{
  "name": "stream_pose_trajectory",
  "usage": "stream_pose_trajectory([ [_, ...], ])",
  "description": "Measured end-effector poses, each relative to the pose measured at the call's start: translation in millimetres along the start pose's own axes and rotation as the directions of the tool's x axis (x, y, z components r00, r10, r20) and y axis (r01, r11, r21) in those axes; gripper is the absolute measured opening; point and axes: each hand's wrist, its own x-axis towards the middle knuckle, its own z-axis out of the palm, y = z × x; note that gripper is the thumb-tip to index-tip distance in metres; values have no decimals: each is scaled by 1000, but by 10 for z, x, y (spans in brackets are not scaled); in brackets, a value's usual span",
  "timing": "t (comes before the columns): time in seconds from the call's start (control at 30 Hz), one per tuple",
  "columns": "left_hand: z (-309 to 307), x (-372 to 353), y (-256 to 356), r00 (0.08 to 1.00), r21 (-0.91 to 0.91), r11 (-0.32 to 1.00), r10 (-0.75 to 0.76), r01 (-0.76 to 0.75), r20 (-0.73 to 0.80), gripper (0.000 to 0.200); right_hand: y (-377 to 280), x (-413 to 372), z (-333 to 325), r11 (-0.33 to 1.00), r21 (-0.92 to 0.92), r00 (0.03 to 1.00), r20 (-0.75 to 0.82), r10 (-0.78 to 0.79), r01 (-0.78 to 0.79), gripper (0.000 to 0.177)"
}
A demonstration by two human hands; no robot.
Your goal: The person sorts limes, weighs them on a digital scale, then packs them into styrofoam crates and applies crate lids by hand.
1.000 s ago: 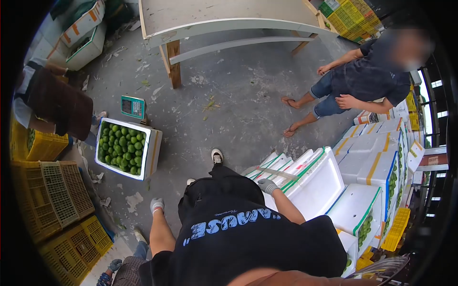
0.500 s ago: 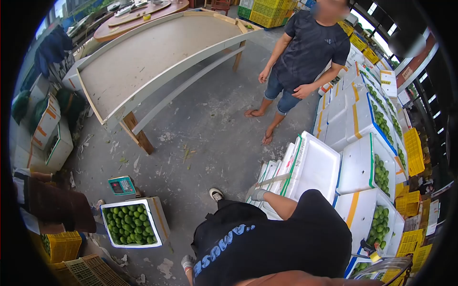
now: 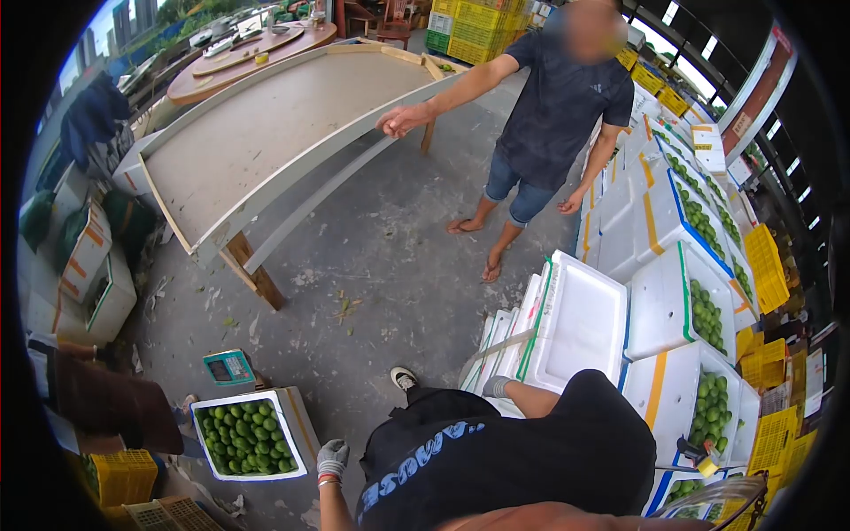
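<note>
My left hand [image 3: 334, 458], in a grey glove, is beside the right side of a white foam box [image 3: 305, 425] filled with green limes [image 3: 246, 435]. Its fingers look curled together, with nothing visible in them. My right hand [image 3: 497, 387], also gloved, is low beside a strapped stack of white foam boxes or lids [image 3: 580, 323]. Its fingers are too small and partly hidden to make out, and whether it touches the stack or strap is unclear. A teal scale display [image 3: 228, 366] stands just behind the lime box.
Another person [image 3: 567, 115] stands ahead near a long rimmed table [image 3: 266, 115]. More lime-filled foam boxes [image 3: 660, 288] line the right side, with yellow crates [image 3: 766, 265] beyond. Someone in dark clothing [image 3: 115, 398] is at the far left, near a yellow crate [image 3: 124, 478].
My left hand has come further into view and up towards the lime box. The other person has raised one arm out over the table's edge and lowered the other. The view has shifted slightly.
</note>
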Motion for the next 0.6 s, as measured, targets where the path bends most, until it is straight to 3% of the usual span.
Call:
stream_pose_trajectory([
  [0.07, 113, -171, -68, 999, 77, 997, -31, 29, 31, 33, 44, -65, 241, 967, 176, 982, 51, 180, -186, 31],
  [0.13, 285, -307, -315, 994, 42, 995, -91, 89, 54, 33, 14, -203, 376, 888, 272, 927, 162, 339, -372, 29],
  [0.2, 494, -441, -673, 974, 57, 975, -219, 216, 65, 30, 206, -13, 660, 954, 184, 967, 149, 209, -235, 26],
  [0.23, 846, -353, -1275, 982, 302, 952, -102, 49, 160, 27, 276, 72, 741, 971, 163, 979, 133, 155, -176, 26],
  [0.27, 1091, -331, -1668, 967, 530, 834, 21, -157, 254, 24, 257, 141, 766, 984, 139, 988, 120, 93, -110, 25],
  [0.3, 1157, -412, -1711, 930, 674, 654, 140, -344, 340, 21, -17, -235, 106, 998, 54, 994, 104, 26, -32, 23],
  [0.33, 1235, -484, -1846, 937, 668, 680, 86, -303, 338, 19, 24, -137, 94, 991, -75, 993, 46, -105, 108, 22],
  [0.4, 1228, -810, -1714, 943, 660, 721, -24, -213, 331, 17, -44, -67, -136, 990, -96, 994, -39, -106, 102, 20],
  [0.5, 1235, -822, -1610, 916, 549, 835, -213, -9, 340, 21, 13, 151, -284, 961, -165, 954, -165, -249, 223, 21],
  [0.53, 1212, -786, -1506, 921, 479, 873, -255, 88, 295, 19, 78, 271, -210, 981, -24, 945, -264, -190, 191, 21],
  [0.6, 1060, -746, -1169, 901, 177, 914, -394, 364, 179, 18, -99, 120, -553, 948, 312, 973, -230, 14, 60, 21],
])
